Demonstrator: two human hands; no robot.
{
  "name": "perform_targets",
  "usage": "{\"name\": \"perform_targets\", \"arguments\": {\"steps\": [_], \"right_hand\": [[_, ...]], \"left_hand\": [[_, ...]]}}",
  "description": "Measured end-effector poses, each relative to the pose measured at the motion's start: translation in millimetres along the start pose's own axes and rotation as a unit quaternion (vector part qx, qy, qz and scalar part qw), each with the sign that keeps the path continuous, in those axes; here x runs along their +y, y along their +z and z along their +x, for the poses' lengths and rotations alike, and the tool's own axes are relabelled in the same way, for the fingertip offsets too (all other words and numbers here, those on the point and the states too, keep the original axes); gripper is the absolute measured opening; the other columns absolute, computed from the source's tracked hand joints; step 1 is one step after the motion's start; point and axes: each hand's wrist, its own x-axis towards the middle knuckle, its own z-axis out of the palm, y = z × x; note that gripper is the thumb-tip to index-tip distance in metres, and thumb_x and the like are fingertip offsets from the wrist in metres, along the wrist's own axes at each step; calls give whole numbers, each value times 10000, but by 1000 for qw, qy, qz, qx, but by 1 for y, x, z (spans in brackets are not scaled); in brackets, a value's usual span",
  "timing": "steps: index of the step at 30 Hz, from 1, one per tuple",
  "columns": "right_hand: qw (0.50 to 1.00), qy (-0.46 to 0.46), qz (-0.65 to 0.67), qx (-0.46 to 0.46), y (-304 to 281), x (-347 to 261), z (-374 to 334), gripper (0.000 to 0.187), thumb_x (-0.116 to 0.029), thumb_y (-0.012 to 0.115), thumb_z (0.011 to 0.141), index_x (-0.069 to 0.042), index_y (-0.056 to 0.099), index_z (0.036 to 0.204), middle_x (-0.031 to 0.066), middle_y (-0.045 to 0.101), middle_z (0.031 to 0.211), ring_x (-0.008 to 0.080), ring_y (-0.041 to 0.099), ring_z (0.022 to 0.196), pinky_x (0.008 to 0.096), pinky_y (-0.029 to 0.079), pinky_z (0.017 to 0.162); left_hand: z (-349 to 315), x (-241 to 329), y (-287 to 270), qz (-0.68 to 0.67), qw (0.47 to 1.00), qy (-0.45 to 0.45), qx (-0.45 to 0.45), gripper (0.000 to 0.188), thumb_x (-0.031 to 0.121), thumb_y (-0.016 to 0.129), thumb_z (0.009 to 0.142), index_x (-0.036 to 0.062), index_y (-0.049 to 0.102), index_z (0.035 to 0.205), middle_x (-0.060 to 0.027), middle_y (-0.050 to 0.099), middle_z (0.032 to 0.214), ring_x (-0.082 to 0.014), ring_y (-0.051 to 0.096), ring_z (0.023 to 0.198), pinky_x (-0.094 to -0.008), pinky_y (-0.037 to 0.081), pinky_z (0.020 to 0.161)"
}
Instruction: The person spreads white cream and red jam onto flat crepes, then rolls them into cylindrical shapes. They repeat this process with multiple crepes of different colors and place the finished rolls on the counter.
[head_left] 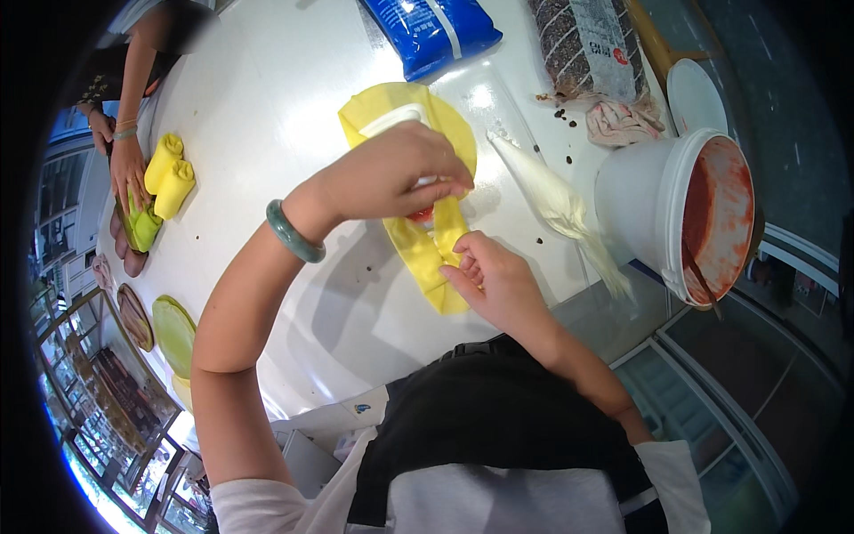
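Observation:
A round yellow crepe (414,254) lies on the white table in front of me, its right side folded over toward the middle. White cream (394,117) shows near its far edge, and a bit of red filling (421,214) peeks out beneath my left hand. My left hand (405,169), with a green bangle at the wrist, reaches across the crepe, its fingers pinching the folded edge. My right hand (492,278) grips the same fold closer to me, between thumb and curled fingers. Right of the crepe rests a piping bag (538,182) of pale cream.
A white bucket (633,200) smeared with red filling lies tipped at right. Beyond are a blue bag (431,36), a bag of dark crumbs (583,40) and a crumpled cloth (623,122). At left, another person's hand (131,169) holds a green crepe beside yellow rolls (175,189); green crepes (175,334) lie nearer.

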Motion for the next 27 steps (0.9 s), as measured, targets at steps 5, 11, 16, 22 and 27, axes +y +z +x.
{"name": "perform_targets", "arguments": {"steps": [5, 11, 16, 22, 27], "right_hand": [[984, 36, -152, 83, -19, 4, 61, 197, -199, 693, 971, -62, 593, 1070, 118, 688, 873, 343, 680, 685, 462, 545, 624], [960, 40, -245, 127, -1, 27, 96, 131, -183, 646, 985, -60, 609, 1007, 135, 689, 902, 367, 687, 751, 476, 546, 639], [973, -39, -161, 158, -5, 11, 92, 105, -103, 657, 956, -34, 581, 981, 142, 646, 941, 353, 673, 792, 456, 548, 674], [998, -34, 10, 44, 14, -8, 95, 120, -34, 695, 944, -13, 580, 967, 98, 603, 924, 198, 641, 710, 324, 536, 653], [998, -51, -8, 22, 19, -9, 99, 126, -20, 690, 945, -13, 584, 1012, 81, 592, 937, 172, 640, 718, 321, 536, 645]], "left_hand": [[32, -47, -12, 230, 972, -15, 37, 154, 104, 625, 941, 67, 736, 1040, -75, 711, 1053, -275, 649, 1043, -385, 506, 917], [57, -66, 18, 324, 945, 18, 27, 79, 123, 601, 897, 94, 660, 854, -41, 626, 949, -232, 614, 1020, -360, 480, 913], [46, -60, -7, 245, 969, 5, 17, 57, 98, 669, 879, 90, 652, 826, -33, 619, 954, -240, 601, 1016, -376, 494, 894], [-22, -45, -23, 171, 980, -85, 56, 115, 25, 763, 844, 83, 688, 911, -36, 631, 1061, -266, 582, 1085, -393, 491, 963], [-70, -31, -3, 70, 964, -181, 181, 393, 90, 718, 934, 84, 659, 1323, -126, 610, 1347, -331, 538, 1277, -413, 445, 1097]]}}
